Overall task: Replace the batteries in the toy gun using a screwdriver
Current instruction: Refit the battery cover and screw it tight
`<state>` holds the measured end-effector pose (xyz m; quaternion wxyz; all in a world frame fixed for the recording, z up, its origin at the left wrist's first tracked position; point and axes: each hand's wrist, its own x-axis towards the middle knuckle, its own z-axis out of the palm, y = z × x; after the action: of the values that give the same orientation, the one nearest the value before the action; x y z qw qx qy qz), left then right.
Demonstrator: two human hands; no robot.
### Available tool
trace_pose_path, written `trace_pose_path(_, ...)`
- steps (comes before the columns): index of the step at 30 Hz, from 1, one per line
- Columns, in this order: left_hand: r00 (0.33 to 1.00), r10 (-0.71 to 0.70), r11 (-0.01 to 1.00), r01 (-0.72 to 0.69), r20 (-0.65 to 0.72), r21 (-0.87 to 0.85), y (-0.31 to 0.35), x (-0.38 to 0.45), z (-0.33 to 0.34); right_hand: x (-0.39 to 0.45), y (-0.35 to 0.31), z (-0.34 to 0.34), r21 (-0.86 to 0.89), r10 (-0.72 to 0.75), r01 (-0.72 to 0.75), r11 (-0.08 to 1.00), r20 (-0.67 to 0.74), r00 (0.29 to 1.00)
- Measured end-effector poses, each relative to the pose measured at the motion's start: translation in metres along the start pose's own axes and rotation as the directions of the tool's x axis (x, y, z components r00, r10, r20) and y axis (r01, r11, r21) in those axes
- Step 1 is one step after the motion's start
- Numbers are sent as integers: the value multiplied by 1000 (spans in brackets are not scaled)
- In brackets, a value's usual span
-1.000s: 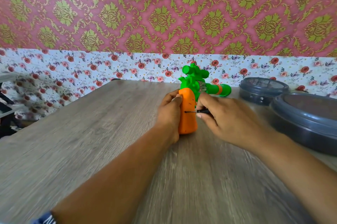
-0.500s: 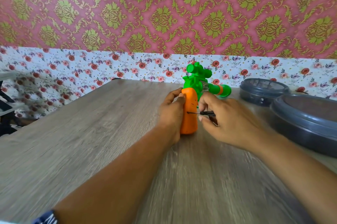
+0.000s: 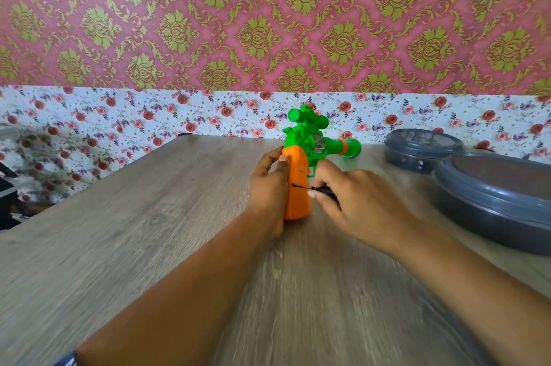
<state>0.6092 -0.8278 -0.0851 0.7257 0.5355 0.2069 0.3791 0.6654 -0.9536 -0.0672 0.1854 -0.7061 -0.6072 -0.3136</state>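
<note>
A toy gun (image 3: 310, 151) with a green body and an orange grip stands upright on the wooden table (image 3: 149, 231), its barrel pointing right. My left hand (image 3: 268, 189) grips the orange grip from the left side. My right hand (image 3: 354, 201) pinches a small black screwdriver (image 3: 316, 188) whose thin tip touches the right face of the orange grip, about halfway up. The screwdriver's handle is mostly hidden under my fingers.
Two dark grey round lidded containers stand at the right: a smaller one (image 3: 423, 148) near the wall and a larger one (image 3: 501, 198) closer to me. A floral-papered wall runs along the table's far edge. The table's left edge drops off.
The hands and toy gun stay almost in place; the screwdriver tip stays on the orange grip while my right fingers shift slightly around the handle.
</note>
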Motion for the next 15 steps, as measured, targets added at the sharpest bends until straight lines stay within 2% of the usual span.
trace_pose_path(3, 1000, 1, 999, 0, -10, 48, -1, 0, 0, 5, 1, 4, 369, 214, -231, 900, 86, 973)
trace_pose_path(6, 1000, 19, 998, -19, -13, 53, -2, 0, -1, 6, -2, 4, 452, 315, -326, 830, 102, 944)
trace_pose_path(8, 1000, 23, 999, -23, -2, 47, -2, 1, -1, 5, -7, 0, 354, 259, -267, 896, 70, 963)
trace_pose_path(10, 999, 20, 1000, -21, 27, 19, -2, 0, -1, 1, -11, -2, 160, 109, -115, 980, 46, 993)
trace_pose_path(12, 999, 6, 1000, -6, 50, 1, -1, 0, -1, 1, -11, -5, 53, 8, -11, 999, 60, 998)
trace_pose_path(15, 998, -15, 1000, 17, 57, -25, 1, 0, -2, 2, -8, -10, 22, -26, 25, 999, 77, 997)
